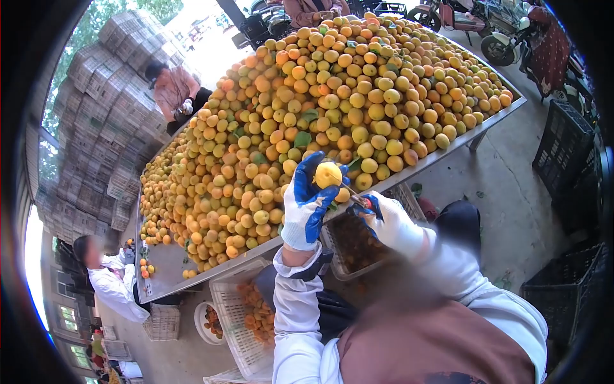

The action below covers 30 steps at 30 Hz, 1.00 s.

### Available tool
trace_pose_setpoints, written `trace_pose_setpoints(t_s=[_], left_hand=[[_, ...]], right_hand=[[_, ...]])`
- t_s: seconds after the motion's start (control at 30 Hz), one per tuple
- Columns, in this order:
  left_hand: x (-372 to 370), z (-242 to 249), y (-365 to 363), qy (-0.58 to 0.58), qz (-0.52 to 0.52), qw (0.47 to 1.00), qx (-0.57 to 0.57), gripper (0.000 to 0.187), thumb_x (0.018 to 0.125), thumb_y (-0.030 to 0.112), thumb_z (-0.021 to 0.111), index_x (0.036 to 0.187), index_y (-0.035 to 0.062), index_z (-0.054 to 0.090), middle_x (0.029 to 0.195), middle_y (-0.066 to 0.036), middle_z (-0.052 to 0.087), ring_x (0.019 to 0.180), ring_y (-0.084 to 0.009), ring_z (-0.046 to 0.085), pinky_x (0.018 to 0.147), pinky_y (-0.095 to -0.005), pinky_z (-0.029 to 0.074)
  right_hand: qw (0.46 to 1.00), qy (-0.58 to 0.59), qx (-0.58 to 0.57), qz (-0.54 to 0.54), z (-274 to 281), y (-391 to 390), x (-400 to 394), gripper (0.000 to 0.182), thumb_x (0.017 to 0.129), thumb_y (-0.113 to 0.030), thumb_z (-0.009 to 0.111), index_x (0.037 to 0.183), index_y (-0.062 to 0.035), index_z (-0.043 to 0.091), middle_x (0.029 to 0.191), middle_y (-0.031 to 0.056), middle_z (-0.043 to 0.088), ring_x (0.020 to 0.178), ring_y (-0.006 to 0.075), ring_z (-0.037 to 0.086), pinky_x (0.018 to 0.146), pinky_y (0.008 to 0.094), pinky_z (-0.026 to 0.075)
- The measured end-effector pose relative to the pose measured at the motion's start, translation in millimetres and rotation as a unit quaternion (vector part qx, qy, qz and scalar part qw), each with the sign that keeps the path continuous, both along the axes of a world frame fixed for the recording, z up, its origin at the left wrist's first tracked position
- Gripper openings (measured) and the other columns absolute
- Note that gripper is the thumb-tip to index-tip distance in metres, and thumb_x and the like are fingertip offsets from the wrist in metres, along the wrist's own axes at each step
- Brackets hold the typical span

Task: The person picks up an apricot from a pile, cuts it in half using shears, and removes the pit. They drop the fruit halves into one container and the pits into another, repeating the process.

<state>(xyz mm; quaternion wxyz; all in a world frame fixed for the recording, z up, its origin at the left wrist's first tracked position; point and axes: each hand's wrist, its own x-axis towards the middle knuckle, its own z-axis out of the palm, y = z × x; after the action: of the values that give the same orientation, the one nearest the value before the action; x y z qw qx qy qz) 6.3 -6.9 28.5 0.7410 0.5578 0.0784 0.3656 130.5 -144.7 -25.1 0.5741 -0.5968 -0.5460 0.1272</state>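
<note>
My left hand (305, 208), in a white glove with blue coating, grips a yellow apricot (329, 175) between thumb and fingers. My right hand (387, 222), gloved the same way, is closed around a small knife (356, 197) with a reddish handle. The blade reaches toward the right side of the apricot. Just beyond both hands lies a big heap of apricots (281, 128), with some green leaves among them, on a metal-edged table (476, 131). A crate (348, 272) with dark contents stands below my hands, by the table's near edge.
A white crate (224, 301) of orange apricot pieces and a white bucket (203, 329) stand at lower left. Co-workers sit at the left (115, 278) and far left side (176, 93). Black crates (563, 144) and scooters (511, 48) are on the right; stacked crates (105, 96) rise behind.
</note>
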Motion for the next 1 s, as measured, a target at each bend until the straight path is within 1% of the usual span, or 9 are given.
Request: trace_pose_setpoints(t_s=[0.2, 0.3, 0.37, 0.4, 0.47, 0.67, 0.7, 0.8, 1.0], left_hand=[[-7, -10, 7, 0.027, -0.015, 1.000, -0.005, 0.050, 0.087, 0.003, 0.070, 0.133, -0.0009, 0.051, 0.120, -0.017, 0.063, 0.100, -0.0232, 0.067, 0.090, -0.0339, 0.055], [-6, -7, 4, 0.030, -0.005, 0.999, -0.019, 0.048, 0.088, 0.004, 0.069, 0.132, -0.0016, 0.052, 0.121, -0.015, 0.063, 0.099, -0.0217, 0.067, 0.088, -0.0328, 0.056], [-4, -6, 1, 0.019, 0.017, 1.000, 0.002, 0.046, 0.092, 0.006, 0.066, 0.135, -0.0022, 0.050, 0.122, -0.015, 0.063, 0.100, -0.0211, 0.067, 0.088, -0.0327, 0.055], [-5, -6, 1, 0.019, 0.017, 1.000, 0.002, 0.046, 0.092, 0.006, 0.066, 0.135, -0.0022, 0.050, 0.122, -0.015, 0.063, 0.100, -0.0211, 0.067, 0.088, -0.0327, 0.055], [-6, -7, 1, -0.008, -0.009, 0.997, -0.074, 0.048, 0.095, 0.006, 0.061, 0.140, -0.0026, 0.045, 0.122, -0.014, 0.063, 0.104, -0.0211, 0.066, 0.091, -0.0330, 0.054], [-5, -5, -4, -0.013, -0.008, 0.997, -0.071, 0.051, 0.097, 0.008, 0.059, 0.143, -0.0024, 0.040, 0.129, -0.016, 0.058, 0.115, -0.0231, 0.060, 0.096, -0.0340, 0.052], [-4, -6, -5, -0.015, -0.009, 0.997, -0.071, 0.051, 0.097, 0.008, 0.059, 0.143, -0.0024, 0.040, 0.129, -0.016, 0.058, 0.115, -0.0231, 0.060, 0.096, -0.0340, 0.052], [-3, -9, -4, -0.018, 0.008, 0.998, -0.064, 0.047, 0.097, 0.008, 0.057, 0.141, -0.0025, 0.042, 0.132, -0.016, 0.055, 0.120, -0.0244, 0.057, 0.100, -0.0358, 0.051], [-1, -8, -4, -0.079, -0.036, 0.991, -0.106, 0.043, 0.096, 0.005, 0.055, 0.137, -0.0018, 0.045, 0.132, -0.016, 0.055, 0.122, -0.0250, 0.056, 0.102, -0.0393, 0.049]], right_hand=[[1.000, -0.001, -0.017, -0.007, -6, 5, 0, 0.013, 0.089, -0.006, 0.066, 0.099, -0.0037, 0.058, 0.075, 0.0207, 0.062, 0.075, 0.0440, 0.062, 0.062, 0.0422, 0.049], [1.000, 0.006, 0.001, -0.020, -7, 8, -2, 0.011, 0.090, -0.005, 0.065, 0.099, -0.0039, 0.058, 0.071, 0.0187, 0.060, 0.066, 0.0387, 0.061, 0.059, 0.0390, 0.047], [0.998, 0.055, -0.032, -0.007, -6, 7, -3, 0.009, 0.092, -0.005, 0.064, 0.099, -0.0042, 0.058, 0.067, 0.0152, 0.058, 0.058, 0.0298, 0.058, 0.056, 0.0358, 0.045], [0.998, 0.054, -0.032, -0.007, -7, 8, -3, 0.009, 0.092, -0.005, 0.064, 0.099, -0.0042, 0.058, 0.067, 0.0152, 0.058, 0.058, 0.0298, 0.058, 0.056, 0.0358, 0.045], [0.999, 0.046, -0.021, -0.011, -9, 8, -3, 0.008, 0.092, -0.006, 0.063, 0.098, -0.0041, 0.058, 0.066, 0.0126, 0.056, 0.056, 0.0238, 0.054, 0.055, 0.0344, 0.044], [0.999, 0.039, -0.002, -0.012, -15, 12, -9, 0.009, 0.091, -0.006, 0.064, 0.096, -0.0038, 0.057, 0.067, 0.0138, 0.056, 0.057, 0.0270, 0.055, 0.056, 0.0355, 0.044], [0.999, 0.030, 0.010, -0.013, -16, 13, -9, 0.010, 0.090, -0.005, 0.065, 0.095, -0.0033, 0.056, 0.069, 0.0158, 0.058, 0.059, 0.0321, 0.056, 0.057, 0.0373, 0.046], [0.999, 0.024, 0.000, -0.023, -19, 14, -11, 0.011, 0.090, -0.005, 0.066, 0.095, -0.0029, 0.056, 0.072, 0.0176, 0.059, 0.062, 0.0369, 0.057, 0.059, 0.0387, 0.046], [0.999, 0.044, -0.014, -0.025, -12, 12, -9, 0.011, 0.089, -0.004, 0.066, 0.097, -0.0036, 0.058, 0.073, 0.0180, 0.060, 0.065, 0.0385, 0.059, 0.060, 0.0393, 0.047]])
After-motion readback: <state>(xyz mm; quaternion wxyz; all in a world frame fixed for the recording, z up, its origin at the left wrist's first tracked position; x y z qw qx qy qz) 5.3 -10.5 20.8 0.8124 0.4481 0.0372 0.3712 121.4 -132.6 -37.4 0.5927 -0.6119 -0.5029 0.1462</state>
